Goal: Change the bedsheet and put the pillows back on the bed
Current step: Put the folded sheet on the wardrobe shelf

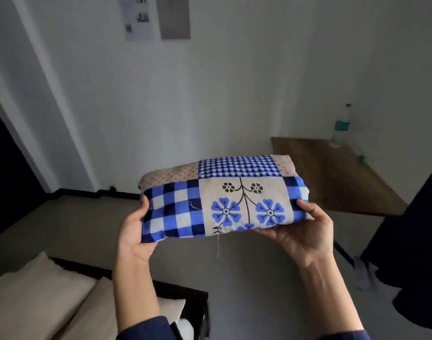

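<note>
A folded patchwork bedsheet [224, 197], blue checks and flowers, is held level in the air. The left hand [136, 231] grips one end and the right hand [305, 231] the other, thumbs on top, fingers curled beneath. The bare mattress [87, 229] lies below the fingers, beige pillows [38, 298] beside the left wrist. Likely best: lower it onto the mattress, then unfold while keeping one corner pinched.

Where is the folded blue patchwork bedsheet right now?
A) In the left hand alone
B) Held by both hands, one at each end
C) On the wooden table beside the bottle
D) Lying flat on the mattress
B: the left hand and the right hand each grip an end of the folded blue patchwork bedsheet, holding it up above the mattress.
</note>
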